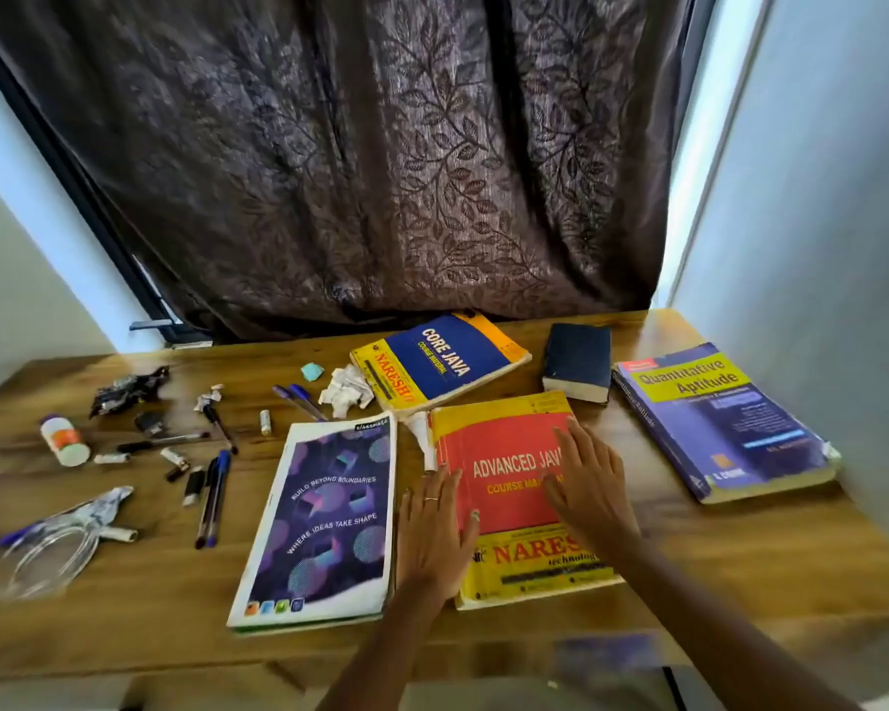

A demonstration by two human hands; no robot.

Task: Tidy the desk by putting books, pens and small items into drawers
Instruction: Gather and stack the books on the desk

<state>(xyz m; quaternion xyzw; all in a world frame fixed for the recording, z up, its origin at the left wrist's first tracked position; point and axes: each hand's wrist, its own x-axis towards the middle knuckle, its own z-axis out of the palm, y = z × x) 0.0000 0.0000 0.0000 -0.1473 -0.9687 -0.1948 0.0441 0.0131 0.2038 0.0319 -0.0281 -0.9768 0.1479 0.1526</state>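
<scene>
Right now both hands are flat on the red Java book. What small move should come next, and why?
Probably curl the left hand under the spine edge of the Advanced Java book and lift it. Both palms, the right hand too, only rest on its cover, so nothing is gripped yet, and no other book lies on it.

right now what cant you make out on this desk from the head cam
- Drawers: none in the head view; the desk front is cut off by the bottom edge.
- Advanced Java book: title partly hidden by the right hand and left hand.
- Small items at far left: blurred, unidentifiable.
- Dark blue book: no readable title.
</scene>
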